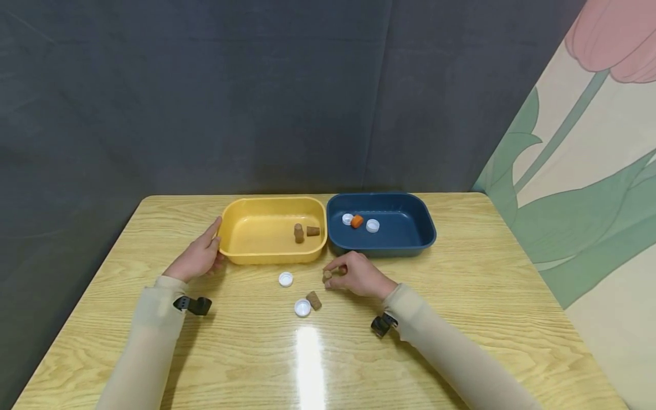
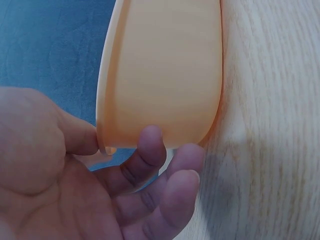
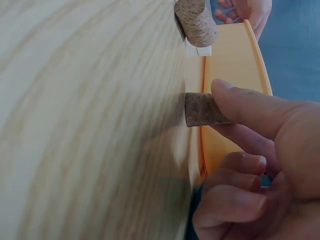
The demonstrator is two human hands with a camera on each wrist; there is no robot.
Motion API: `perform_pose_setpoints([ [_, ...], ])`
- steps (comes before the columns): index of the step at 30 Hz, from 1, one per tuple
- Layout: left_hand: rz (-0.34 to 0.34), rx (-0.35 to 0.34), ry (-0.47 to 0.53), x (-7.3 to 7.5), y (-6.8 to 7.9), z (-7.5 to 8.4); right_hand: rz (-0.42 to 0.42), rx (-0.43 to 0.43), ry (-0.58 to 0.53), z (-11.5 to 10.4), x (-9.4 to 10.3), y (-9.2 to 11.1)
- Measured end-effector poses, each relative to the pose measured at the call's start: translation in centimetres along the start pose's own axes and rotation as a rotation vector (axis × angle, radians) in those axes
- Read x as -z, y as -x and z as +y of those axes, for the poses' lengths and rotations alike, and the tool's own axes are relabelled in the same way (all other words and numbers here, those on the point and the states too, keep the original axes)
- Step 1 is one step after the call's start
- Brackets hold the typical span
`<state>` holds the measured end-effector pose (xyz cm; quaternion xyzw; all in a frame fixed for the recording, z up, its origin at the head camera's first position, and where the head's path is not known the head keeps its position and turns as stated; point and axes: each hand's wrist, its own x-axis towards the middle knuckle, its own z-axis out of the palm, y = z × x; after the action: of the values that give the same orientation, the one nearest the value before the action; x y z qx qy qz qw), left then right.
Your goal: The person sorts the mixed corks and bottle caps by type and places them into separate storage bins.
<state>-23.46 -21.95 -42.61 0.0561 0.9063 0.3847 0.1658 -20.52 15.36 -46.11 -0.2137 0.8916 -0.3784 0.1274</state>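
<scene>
My left hand (image 1: pixel 197 257) holds the left end of a yellow plastic bin (image 1: pixel 271 259). In the left wrist view its thumb is on the rim and its fingertips are against the outer wall. In front of the blue bin (image 1: pixel 381 252), my right hand (image 1: pixel 361 275) pinches a cork stopper (image 3: pixel 201 109) between thumb and forefinger. The cork's lower end is right at the tabletop, and the other fingers are curled back. Another cork (image 1: pixel 314 300) lies on the table beside a white bottle cap (image 1: pixel 302 308). A second white cap (image 1: pixel 286 279) is nearer the yellow bin.
Corks (image 1: pixel 313 231) occupy the yellow bin's right side. Inside the blue bin are white caps (image 1: pixel 372 226) and an orange cap (image 1: pixel 357 221). Both bins stand side by side at the back of the wooden table (image 1: pixel 246 353), before a dark curtain (image 1: pixel 307 102).
</scene>
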Motion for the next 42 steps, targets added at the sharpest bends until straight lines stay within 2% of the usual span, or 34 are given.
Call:
perform_pose_setpoints([
  [11, -0.004, -0.019, 0.017, 0.1, 0.1, 0.0, 0.009, 0.004, 0.001, -0.5, 0.1, 0.0],
  [16, 0.000, -0.022, 0.021, 0.1, 0.2, 0.0, 0.036, 0.036, 0.020, -1.4, 0.7, 0.1],
  [25, -0.007, -0.011, 0.018, 0.1, 0.2, 0.0, 0.021, 0.040, 0.023, -3.3, 1.7, 0.2],
  [32, -0.002, -0.022, 0.015, 0.4, 0.0, 0.2, 0.053, 0.065, 0.063, -4.8, 3.0, -0.8],
  [42, -0.014, -0.001, 0.007, 0.3, 0.1, 0.1, 0.034, 0.053, 0.023, -6.2, 4.5, -2.4],
])
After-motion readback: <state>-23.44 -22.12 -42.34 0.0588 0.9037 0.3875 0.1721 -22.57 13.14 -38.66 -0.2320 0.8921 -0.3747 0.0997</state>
